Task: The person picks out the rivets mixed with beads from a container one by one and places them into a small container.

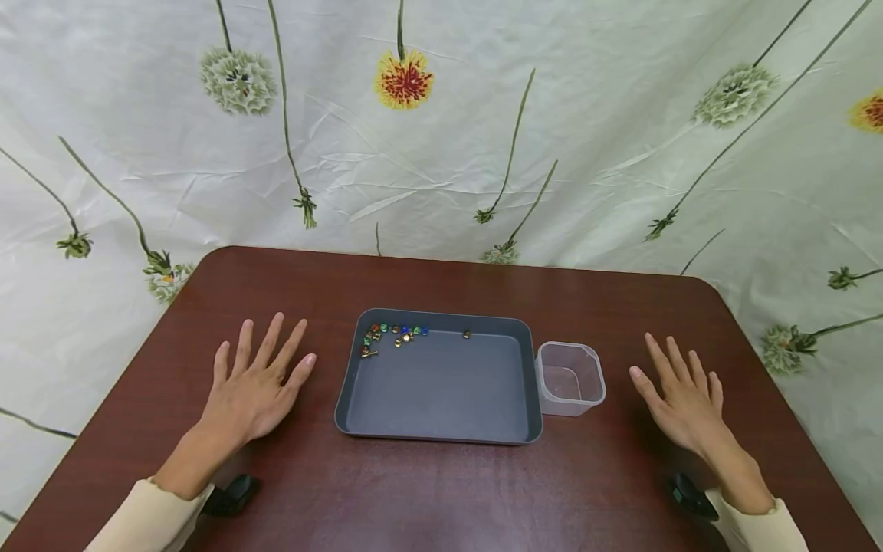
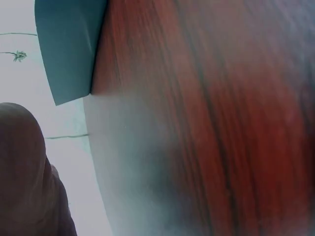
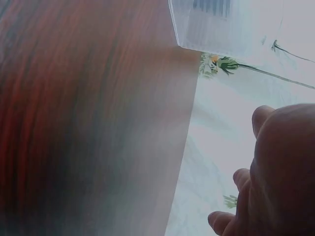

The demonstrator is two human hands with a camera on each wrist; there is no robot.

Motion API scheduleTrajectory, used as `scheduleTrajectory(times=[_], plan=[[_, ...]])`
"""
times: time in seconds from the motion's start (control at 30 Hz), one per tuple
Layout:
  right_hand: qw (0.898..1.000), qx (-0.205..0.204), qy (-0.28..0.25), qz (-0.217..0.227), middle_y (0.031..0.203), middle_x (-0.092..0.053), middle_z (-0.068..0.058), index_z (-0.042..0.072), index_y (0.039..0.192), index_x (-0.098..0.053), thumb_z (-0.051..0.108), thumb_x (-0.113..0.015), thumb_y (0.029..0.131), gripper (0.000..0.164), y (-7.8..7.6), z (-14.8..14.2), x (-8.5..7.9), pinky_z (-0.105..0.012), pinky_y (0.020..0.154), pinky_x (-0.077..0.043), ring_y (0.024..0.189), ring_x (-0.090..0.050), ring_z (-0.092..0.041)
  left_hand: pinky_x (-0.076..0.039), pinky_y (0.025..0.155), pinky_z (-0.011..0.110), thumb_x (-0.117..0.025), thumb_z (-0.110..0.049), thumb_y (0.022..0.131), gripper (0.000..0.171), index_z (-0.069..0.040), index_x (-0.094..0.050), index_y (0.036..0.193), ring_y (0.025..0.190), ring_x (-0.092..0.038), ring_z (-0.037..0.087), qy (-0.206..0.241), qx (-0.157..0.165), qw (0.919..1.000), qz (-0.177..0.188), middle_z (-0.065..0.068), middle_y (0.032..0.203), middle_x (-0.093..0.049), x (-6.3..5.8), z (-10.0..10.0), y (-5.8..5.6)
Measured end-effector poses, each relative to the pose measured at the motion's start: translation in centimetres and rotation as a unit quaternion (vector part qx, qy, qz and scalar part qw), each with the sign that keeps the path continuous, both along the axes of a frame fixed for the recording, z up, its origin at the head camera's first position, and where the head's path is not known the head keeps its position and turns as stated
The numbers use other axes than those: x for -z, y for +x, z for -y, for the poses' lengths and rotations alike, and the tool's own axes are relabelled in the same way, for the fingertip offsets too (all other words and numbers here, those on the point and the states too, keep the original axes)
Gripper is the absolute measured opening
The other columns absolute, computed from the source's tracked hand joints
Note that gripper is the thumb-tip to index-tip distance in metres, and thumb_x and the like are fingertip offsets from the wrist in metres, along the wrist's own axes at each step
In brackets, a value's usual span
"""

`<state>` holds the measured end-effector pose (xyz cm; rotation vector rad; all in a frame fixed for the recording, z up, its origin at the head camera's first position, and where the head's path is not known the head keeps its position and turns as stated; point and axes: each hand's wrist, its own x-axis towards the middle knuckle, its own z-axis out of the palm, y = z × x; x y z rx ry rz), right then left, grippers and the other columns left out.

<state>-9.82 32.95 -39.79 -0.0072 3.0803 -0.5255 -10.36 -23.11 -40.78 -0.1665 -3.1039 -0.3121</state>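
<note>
My left hand (image 1: 251, 395) lies palm down at the left of the table with its fingers spread, holding nothing. My right hand (image 1: 684, 402) is at the right, fingers spread and nothing in it. Between them stands a dark grey tray (image 1: 441, 399). Small glass beads and gold-coloured pieces (image 1: 405, 336) are scattered in its far left part, with a single gold piece (image 1: 467, 334) farther right. A clear plastic container (image 1: 571, 376) stands against the tray's right side, nearest my right hand; no contents show in it. The wrist views show the tray's side (image 2: 71, 54) and the container's wall (image 3: 216, 24).
The dark red-brown wooden table (image 1: 441, 491) has rounded far corners. Behind it hangs a pale cloth (image 1: 441, 146) printed with flowers. A black wrist device (image 1: 234, 494) sits at my left cuff, another (image 1: 692, 497) at the right.
</note>
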Motion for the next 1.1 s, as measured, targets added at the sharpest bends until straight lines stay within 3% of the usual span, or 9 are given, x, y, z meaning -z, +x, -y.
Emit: scheduleTrajectory(times=[0.77, 0.9, 1.1], plan=[[1.0, -0.017, -0.003, -0.013, 0.157, -0.001, -0.019, 0.029, 0.152, -0.003, 0.05, -0.029, 0.099, 0.063, -0.5, 1.3, -0.8, -0.072, 0.1, 0.002, 0.139, 0.001, -0.052, 0.001, 0.107, 0.066, -0.018, -0.056, 0.099, 0.061, -0.033, 0.006, 0.15, 0.144, 0.009, 0.041, 0.088, 0.035, 0.9946, 0.041, 0.005, 0.159, 0.007, 0.1, -2.9, 0.6], [1.0, -0.019, 0.0, -0.012, 0.157, -0.001, -0.019, 0.03, 0.152, -0.002, 0.051, -0.029, 0.1, 0.063, -0.6, 1.5, -0.9, -0.072, 0.1, 0.002, 0.139, 0.001, -0.053, 0.0, 0.106, 0.067, -0.021, -0.052, 0.1, 0.061, -0.033, 0.009, 0.15, 0.144, 0.007, 0.041, 0.152, 0.057, 0.9842, 0.072, 0.009, 0.159, 0.004, 0.2, -3.5, 0.9], [1.0, -0.019, 0.005, -0.012, 0.157, -0.002, -0.019, 0.032, 0.152, 0.0, 0.051, -0.029, 0.099, 0.063, -0.7, 1.6, -1.0, -0.073, 0.1, 0.001, 0.139, 0.0, -0.053, 0.006, 0.102, 0.07, -0.029, -0.044, 0.102, 0.063, -0.031, 0.011, 0.15, 0.144, 0.008, 0.041, 0.258, 0.104, 0.9528, 0.121, 0.006, 0.159, 0.006, 0.8, -3.9, 1.1]])
